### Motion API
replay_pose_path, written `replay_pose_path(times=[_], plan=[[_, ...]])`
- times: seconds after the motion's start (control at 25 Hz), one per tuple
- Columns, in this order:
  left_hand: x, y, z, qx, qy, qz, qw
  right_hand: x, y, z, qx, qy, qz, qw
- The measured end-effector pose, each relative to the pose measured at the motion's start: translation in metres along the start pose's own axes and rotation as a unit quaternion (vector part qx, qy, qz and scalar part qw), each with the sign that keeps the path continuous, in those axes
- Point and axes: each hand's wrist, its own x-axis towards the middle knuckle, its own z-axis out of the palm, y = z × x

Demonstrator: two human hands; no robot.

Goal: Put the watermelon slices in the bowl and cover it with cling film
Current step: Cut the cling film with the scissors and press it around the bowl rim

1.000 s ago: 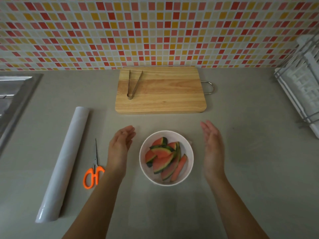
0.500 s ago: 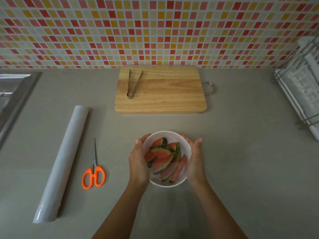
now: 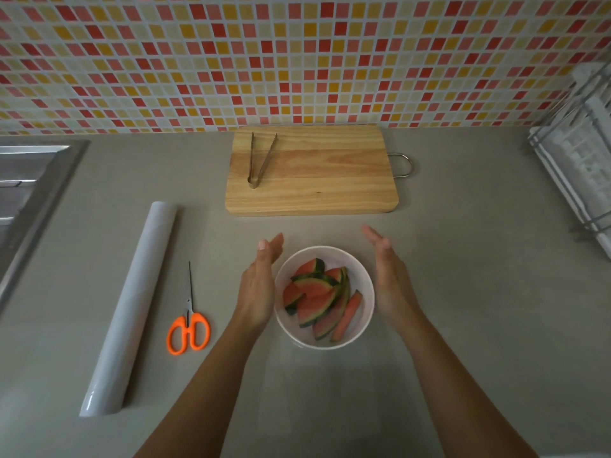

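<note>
A white bowl [image 3: 358,259] stands on the grey counter in front of me and holds several watermelon slices [image 3: 317,300] with red flesh and green rind. My left hand [image 3: 259,287] is flat and open against the bowl's left side, palm toward it. On the right side my right hand [image 3: 393,285] is open too, just off the rim. Neither hand holds anything. A faint clear sheen around the bowl may be cling film, but I cannot tell. The white cling film roll [image 3: 132,312] lies to the left.
Orange-handled scissors [image 3: 188,325] lie between the roll and the bowl. Behind the bowl a wooden cutting board [image 3: 330,173] carries metal tongs [image 3: 259,160]. A steel sink [image 3: 29,180] is at the far left, a wire dish rack [image 3: 582,160] at the far right.
Half a second ago both hands clasped the bowl's sides. Now they have opened and drawn slightly away from it. The bowl has stayed in place.
</note>
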Motion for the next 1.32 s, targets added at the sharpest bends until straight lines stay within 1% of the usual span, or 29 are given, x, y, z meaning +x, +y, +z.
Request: replay_pose_path(times=[0.08, 0.12, 0.2, 0.28, 0.36, 0.44, 0.56, 0.64, 0.72, 0.76, 0.8, 0.88, 0.92, 0.96, 1.0, 1.08, 1.12, 1.16, 1.24, 1.32], plan=[[0.003, 0.003, 0.005, -0.031, -0.067, 0.011, 0.997, 0.006, 0.000, 0.009, 0.067, -0.105, -0.009, 0.992], [0.004, 0.004, 0.008, -0.029, -0.080, 0.013, 0.996, 0.008, 0.000, 0.014, 0.098, -0.131, 0.002, 0.986], [0.006, 0.003, 0.013, -0.025, -0.065, 0.012, 0.998, 0.013, 0.002, 0.022, 0.151, -0.144, 0.040, 0.977], [0.008, 0.002, 0.015, -0.030, -0.053, 0.006, 0.998, 0.017, 0.006, 0.025, 0.171, -0.135, 0.075, 0.973], [0.010, 0.003, 0.016, -0.018, -0.058, 0.005, 0.998, 0.022, 0.007, 0.025, 0.152, -0.139, 0.106, 0.973], [0.011, 0.002, 0.017, 0.000, -0.061, 0.000, 0.998, 0.026, 0.008, 0.025, 0.109, -0.151, 0.117, 0.976], [0.012, 0.002, 0.017, 0.036, -0.044, 0.000, 0.998, 0.027, 0.006, 0.025, 0.070, -0.162, 0.119, 0.977], [0.011, 0.003, 0.019, 0.067, -0.030, 0.000, 0.997, 0.027, 0.002, 0.024, 0.017, -0.159, 0.129, 0.979], [0.009, 0.002, 0.017, 0.100, -0.029, -0.009, 0.994, 0.024, -0.005, 0.020, -0.020, -0.131, 0.148, 0.980], [0.008, 0.002, 0.015, 0.113, -0.036, -0.017, 0.993, 0.023, -0.006, 0.016, -0.001, -0.084, 0.146, 0.986], [0.008, 0.002, 0.011, 0.125, -0.045, -0.022, 0.991, 0.019, -0.005, 0.011, 0.036, -0.013, 0.136, 0.990], [0.013, 0.008, 0.000, 0.146, -0.049, -0.004, 0.988, 0.001, -0.005, 0.004, 0.127, 0.130, 0.105, 0.978], [0.019, 0.011, -0.004, 0.145, -0.048, 0.015, 0.988, -0.016, -0.004, 0.006, 0.140, 0.171, 0.092, 0.971], [0.024, 0.015, -0.006, 0.135, -0.060, 0.030, 0.989, -0.035, -0.002, 0.014, 0.134, 0.186, 0.079, 0.970], [0.030, 0.018, -0.006, 0.116, -0.090, 0.035, 0.989, -0.052, 0.000, 0.027, 0.137, 0.188, 0.065, 0.970], [0.038, 0.022, 0.000, 0.054, -0.173, 0.006, 0.983, -0.068, 0.002, 0.050, 0.192, 0.171, 0.064, 0.964], [0.037, 0.022, 0.003, 0.024, -0.196, -0.017, 0.980, -0.065, 0.003, 0.056, 0.219, 0.162, 0.067, 0.960], [0.033, 0.020, 0.004, 0.002, -0.197, -0.029, 0.980, -0.057, 0.001, 0.056, 0.237, 0.148, 0.071, 0.957], [0.019, 0.008, -0.001, -0.016, -0.146, -0.026, 0.989, -0.032, -0.004, 0.047, 0.245, 0.130, 0.072, 0.958], [-0.002, -0.008, -0.010, 0.035, -0.091, -0.006, 0.995, -0.014, -0.010, 0.035, 0.188, 0.156, 0.032, 0.969]])
